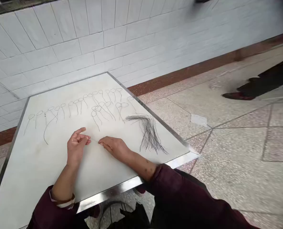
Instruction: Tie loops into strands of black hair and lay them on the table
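Near the counter (36, 165) front edge, left hand (76, 149) and right hand (114, 147) each pinch an end of one thin wire (94, 140), stretched between them. Judgement: keep it taut and low while working. Looped wires (84, 101) line the back edge; a loose bundle (149, 132) lies near the right edge.

— What can't you make out here?
— The strand (95, 140) between the left hand (76, 149) and right hand (114, 148) is too thin to tell what it is. The right hand's fingertips are turned under, so its grip is hidden.
— And the worktop (36, 165)?
— Its near left corner is cut off by the bottom edge. Beyond its far right corner, a dark blurred shape (262, 84) lies on the floor, unreadable.
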Available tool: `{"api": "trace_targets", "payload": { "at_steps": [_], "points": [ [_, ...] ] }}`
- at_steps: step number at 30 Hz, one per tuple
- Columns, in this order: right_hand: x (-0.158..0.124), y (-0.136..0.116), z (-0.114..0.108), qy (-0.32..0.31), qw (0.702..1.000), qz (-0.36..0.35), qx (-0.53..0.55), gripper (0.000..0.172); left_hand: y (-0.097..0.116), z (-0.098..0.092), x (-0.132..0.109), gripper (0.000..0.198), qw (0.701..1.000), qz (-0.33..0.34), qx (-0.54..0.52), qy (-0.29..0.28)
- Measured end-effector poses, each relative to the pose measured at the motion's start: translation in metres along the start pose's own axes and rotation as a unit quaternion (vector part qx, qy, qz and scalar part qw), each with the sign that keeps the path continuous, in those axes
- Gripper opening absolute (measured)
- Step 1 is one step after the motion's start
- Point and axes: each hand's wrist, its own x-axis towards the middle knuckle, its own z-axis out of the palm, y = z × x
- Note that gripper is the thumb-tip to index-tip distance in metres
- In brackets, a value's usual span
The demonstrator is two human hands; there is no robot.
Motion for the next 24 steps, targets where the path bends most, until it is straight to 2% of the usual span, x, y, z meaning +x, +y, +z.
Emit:
{"api": "trace_targets", "payload": {
  "at_steps": [6,12,14,16,19,24],
  "points": [
    [-0.006,0.007,-0.003,-0.004,0.997,0.022,-0.080,0.025,0.001,-0.006,0.007,0.041,0.999,0.019,-0.028,0.033],
    [-0.011,0.017,-0.006,-0.011,0.989,0.020,-0.146,0.023,0.007,-0.028,0.018,0.045,0.993,0.017,-0.028,0.111],
    [-0.013,0.020,-0.013,0.008,0.989,0.020,-0.144,0.022,0.009,-0.037,0.022,0.046,0.990,0.021,-0.032,0.138],
    [-0.013,0.021,-0.022,0.060,0.990,0.038,-0.121,0.022,0.011,-0.044,0.025,0.047,0.987,0.018,-0.034,0.156],
    [-0.008,0.016,-0.033,0.128,0.989,0.060,-0.050,0.023,0.012,-0.048,0.027,0.047,0.992,-0.006,-0.019,0.125],
    [0.005,0.006,-0.035,0.126,0.991,0.035,0.039,0.022,0.011,-0.038,0.024,0.053,0.998,-0.047,0.028,0.035]
  ]
}}
